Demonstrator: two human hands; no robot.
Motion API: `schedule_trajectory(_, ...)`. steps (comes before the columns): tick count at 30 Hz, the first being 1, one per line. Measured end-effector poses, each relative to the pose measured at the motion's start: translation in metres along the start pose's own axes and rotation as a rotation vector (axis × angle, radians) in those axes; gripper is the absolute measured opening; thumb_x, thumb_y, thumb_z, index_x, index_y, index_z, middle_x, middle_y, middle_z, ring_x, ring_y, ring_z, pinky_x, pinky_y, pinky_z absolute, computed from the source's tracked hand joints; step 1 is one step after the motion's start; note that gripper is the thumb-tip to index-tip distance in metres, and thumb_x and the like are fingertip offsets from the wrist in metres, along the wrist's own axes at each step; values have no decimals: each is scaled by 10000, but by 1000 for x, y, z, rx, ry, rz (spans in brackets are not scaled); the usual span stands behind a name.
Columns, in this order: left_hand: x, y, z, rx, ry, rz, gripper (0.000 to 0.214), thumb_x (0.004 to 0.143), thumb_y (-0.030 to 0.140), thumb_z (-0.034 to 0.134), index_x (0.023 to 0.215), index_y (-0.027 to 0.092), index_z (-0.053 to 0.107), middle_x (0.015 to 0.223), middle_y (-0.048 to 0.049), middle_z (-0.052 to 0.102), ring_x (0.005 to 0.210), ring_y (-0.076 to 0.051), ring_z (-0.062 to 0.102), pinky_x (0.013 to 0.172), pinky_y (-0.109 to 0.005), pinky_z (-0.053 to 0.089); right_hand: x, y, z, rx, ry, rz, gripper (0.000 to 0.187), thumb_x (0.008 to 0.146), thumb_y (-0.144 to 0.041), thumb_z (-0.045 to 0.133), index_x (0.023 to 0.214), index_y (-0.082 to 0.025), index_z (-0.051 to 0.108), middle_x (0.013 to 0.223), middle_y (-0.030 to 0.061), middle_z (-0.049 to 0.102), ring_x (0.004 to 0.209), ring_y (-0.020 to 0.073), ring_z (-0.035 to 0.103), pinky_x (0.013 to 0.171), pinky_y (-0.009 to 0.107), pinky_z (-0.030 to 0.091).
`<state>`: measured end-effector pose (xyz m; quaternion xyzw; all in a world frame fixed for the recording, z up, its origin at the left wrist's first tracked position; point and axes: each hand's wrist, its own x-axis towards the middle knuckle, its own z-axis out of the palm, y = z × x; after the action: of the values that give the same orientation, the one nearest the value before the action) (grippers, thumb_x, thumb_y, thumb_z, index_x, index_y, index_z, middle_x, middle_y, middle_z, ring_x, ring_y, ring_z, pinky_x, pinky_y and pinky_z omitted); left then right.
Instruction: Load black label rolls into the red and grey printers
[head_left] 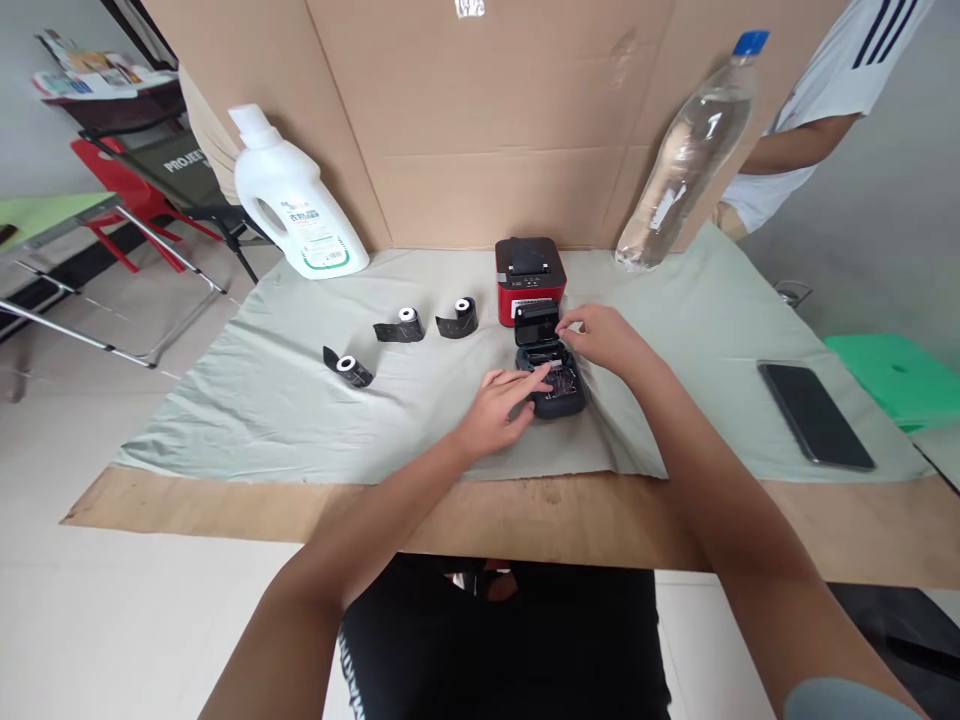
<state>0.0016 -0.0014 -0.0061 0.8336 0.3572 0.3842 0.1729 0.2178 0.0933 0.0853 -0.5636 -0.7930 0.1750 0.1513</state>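
- Black plastic device (pixel 561 405) sits on the surface (pixel 585 510) at the centre of the frame, its lid (pixel 536 325) raised; glinting contents in the cavity are too small to make out.
- Left hand (pixel 495 412), just left of the device, extends spread fingers over its cavity; how firmly they touch cannot be told.
- Right hand (pixel 596 335), on the device's right side, is bent inward with thumb and fingers drawn together at the lid's edge; whether they grip it is unclear. The two hands are apart, with the device between them.
- Directly behind the lid, a red box (pixel 517 300) with a dark top stands near the cardboard panel (pixel 487 180) that fills the upper centre.
- Three small dark rolls with pale cores lie left of centre, each with a loose tail: a near roll (pixel 354 371), a middle roll (pixel 406 326) and a far roll (pixel 461 318).
- White jug (pixel 304 205), labelled in green and blue, leans toward the upper left; a clear bottle (pixel 690 150) capped in blue tilts at upper right.
- Grey-green cloth (pixel 255 400) covers most of the wooden surface, leaving bare wood along the near edge; a dark phone (pixel 816 413) lies on it at the right of the frame.
- Beyond the panel at upper right, a person's white sleeve (pixel 847 70) bears black stripes. Red chair (pixel 127 190) stands at upper left, green stool (pixel 900 380) at far right.
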Motion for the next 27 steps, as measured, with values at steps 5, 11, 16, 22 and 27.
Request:
schedule_trajectory(5,-1,-2,0,3,-20,-35,644,1004,188,474,1633,306,401,1274,-44,792,1279,-247,659,1116,-464,396,4,-19,12,-284,-168,-10,253,782,-200,763,1003,-260,871,1241,174,655,1171,394,570,925,501,516)
schedule_trajectory(11,-1,-2,-2,-62,82,-36,588,1023,219,467,1604,307,445,1265,-57,786,1228,-241,676,1105,-472,444,-1,-28,13,-370,-139,-24,249,791,-128,715,1014,-197,800,1276,209,627,1174,407,587,852,453,493)
schedule_trajectory(16,0,-5,-7,-223,279,-217,457,1050,428,513,1469,264,594,1271,-96,738,1187,-237,674,1087,-445,511,-18,-34,-22,-218,-112,-133,236,839,-161,644,1069,-216,648,1029,78,710,832,247,620,675,334,387)
schedule_trajectory(22,3,-10,-11,-460,433,-429,544,952,630,644,1297,210,661,933,-37,708,875,-172,665,891,-337,554,-28,-60,-6,-38,-156,-355,166,895,-195,606,1057,-220,579,1071,73,699,917,250,614,717,332,395)
schedule_trajectory(27,8,-13,-18,-454,510,-441,423,873,551,771,1110,205,708,745,29,578,723,-126,567,758,-272,505,-24,-70,23,-82,-11,-487,179,906,-168,567,1073,-207,616,1141,109,677,1117,305,585,870,376,456)
